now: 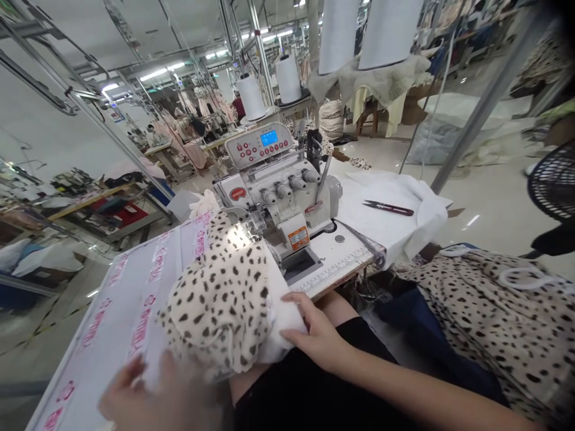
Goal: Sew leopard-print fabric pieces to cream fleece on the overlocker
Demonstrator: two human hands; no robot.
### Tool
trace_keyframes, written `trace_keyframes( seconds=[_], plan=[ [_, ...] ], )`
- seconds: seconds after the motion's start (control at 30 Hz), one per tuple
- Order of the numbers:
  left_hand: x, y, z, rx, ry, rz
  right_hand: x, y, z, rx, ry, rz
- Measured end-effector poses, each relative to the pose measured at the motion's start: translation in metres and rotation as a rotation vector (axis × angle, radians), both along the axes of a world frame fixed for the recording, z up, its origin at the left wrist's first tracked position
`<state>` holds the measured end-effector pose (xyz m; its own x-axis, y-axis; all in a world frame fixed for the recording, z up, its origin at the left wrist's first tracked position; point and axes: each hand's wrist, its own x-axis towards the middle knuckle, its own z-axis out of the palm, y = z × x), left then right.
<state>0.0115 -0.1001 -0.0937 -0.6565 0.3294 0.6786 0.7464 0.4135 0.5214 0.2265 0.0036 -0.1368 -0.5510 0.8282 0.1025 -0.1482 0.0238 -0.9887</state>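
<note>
A cream fabric piece with dark spots (224,293) and a white underside lies bunched at the front of the sewing machine, an overlock type (278,191). Its upper end runs in under the lit needle area. My right hand (314,332) pinches the fabric's white edge between thumb and fingers, just in front of the machine bed. Lower left, my left hand (153,389) is smeared by motion beside the near edge of the cloth. Whether its fingers touch or hold anything cannot be made out.
Thread snips (389,208) lie on white cloth right of the machine. More spotted fabric (503,311) is heaped at the right, below a black fan (554,185). White thread cones (287,79) stand behind the machine. A printed white cover (121,299) spreads over the table's left side.
</note>
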Motion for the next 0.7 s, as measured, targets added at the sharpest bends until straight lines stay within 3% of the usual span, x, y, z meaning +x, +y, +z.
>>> trace_keyframes(
  seconds=[0.13,0.2,0.3,0.4,0.53,0.6,0.7],
  plan=[
    [0.076,-0.001,-0.042,-0.203,0.062,-0.446,0.004,-0.008,-0.010,-0.101,0.073,0.076],
    [0.083,0.007,-0.052,-0.282,0.039,-0.425,0.005,-0.009,-0.011,-0.044,0.046,0.113],
    [0.061,0.015,-0.055,-0.356,0.093,-0.360,0.007,-0.010,-0.009,0.026,-0.050,0.163],
    [0.027,0.006,-0.047,-0.427,0.078,-0.487,0.011,-0.012,-0.009,0.040,-0.124,0.160],
    [-0.023,-0.016,-0.017,-0.481,-0.361,-0.661,0.015,-0.013,-0.011,0.066,-0.180,0.135],
    [-0.045,-0.023,0.002,-0.493,-0.484,-0.615,0.015,-0.013,-0.013,0.060,-0.188,0.139],
    [-0.057,-0.025,0.022,-0.456,-0.322,-0.345,0.012,-0.015,-0.015,0.061,-0.184,0.147]
  ],
)
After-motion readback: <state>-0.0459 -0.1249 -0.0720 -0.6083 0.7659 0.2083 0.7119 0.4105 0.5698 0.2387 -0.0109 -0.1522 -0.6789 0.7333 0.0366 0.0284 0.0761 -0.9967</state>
